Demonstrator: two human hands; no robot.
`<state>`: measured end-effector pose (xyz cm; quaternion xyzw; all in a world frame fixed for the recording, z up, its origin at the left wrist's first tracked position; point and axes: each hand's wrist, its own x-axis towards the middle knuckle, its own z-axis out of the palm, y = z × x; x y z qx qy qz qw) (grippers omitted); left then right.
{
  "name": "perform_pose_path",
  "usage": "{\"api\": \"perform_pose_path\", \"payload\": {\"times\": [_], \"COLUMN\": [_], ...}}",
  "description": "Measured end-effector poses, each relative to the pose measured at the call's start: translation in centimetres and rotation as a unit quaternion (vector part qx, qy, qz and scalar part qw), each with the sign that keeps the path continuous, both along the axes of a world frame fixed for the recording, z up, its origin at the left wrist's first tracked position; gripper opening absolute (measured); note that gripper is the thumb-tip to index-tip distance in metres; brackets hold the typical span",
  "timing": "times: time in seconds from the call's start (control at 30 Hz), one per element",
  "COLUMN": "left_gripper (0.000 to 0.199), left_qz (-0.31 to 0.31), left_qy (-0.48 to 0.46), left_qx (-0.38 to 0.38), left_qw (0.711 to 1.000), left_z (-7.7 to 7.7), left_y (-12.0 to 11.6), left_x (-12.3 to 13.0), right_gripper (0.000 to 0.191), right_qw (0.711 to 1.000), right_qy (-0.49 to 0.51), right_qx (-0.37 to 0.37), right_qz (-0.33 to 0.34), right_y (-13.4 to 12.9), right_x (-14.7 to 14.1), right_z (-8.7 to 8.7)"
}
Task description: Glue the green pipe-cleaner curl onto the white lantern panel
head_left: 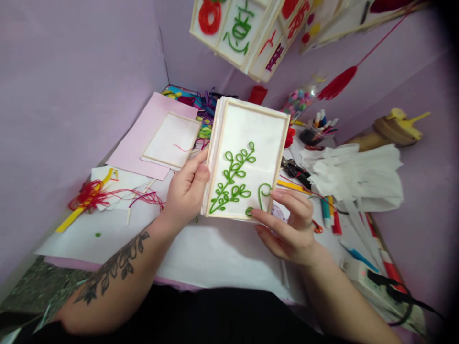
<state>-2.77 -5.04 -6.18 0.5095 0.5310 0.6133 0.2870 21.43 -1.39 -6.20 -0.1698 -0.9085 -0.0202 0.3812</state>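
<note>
My left hand grips the left side of a white wood-framed lantern panel, its thumb along the edge and the other fingers mostly hidden behind. A leafy green pipe-cleaner branch lies on the panel's lower left. Toward the lower right corner sits a curled green pipe cleaner. My right hand is at that corner, a finger touching a small green coil and another finger beside the curl. Its fingers are partly spread.
Decorated lanterns and a red tassel hang above. On the table are another framed panel, tangled red thread, pliers, markers, a power strip and white fabric. A yellow-lidded cup stands right.
</note>
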Motion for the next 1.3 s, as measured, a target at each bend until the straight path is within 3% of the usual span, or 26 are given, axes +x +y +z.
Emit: {"api": "perform_pose_path", "payload": {"times": [0.6, 1.3], "left_gripper": [0.044, 0.046], "left_qz": [0.003, -0.001], "left_qy": [-0.007, -0.02], "left_qx": [0.0, -0.008], "left_qw": [1.0, 1.0], "left_z": [-0.12, -0.15], "left_y": [0.03, 0.03], "left_x": [0.06, 0.03], "right_gripper": [0.038, 0.041], "right_qw": [0.999, 0.999], "right_qy": [0.043, -0.005], "right_qx": [-0.028, -0.05], "right_qz": [0.017, 0.011], "right_y": [-0.06, -0.21], "right_x": [0.32, 0.14], "right_z": [-0.23, -0.34]}}
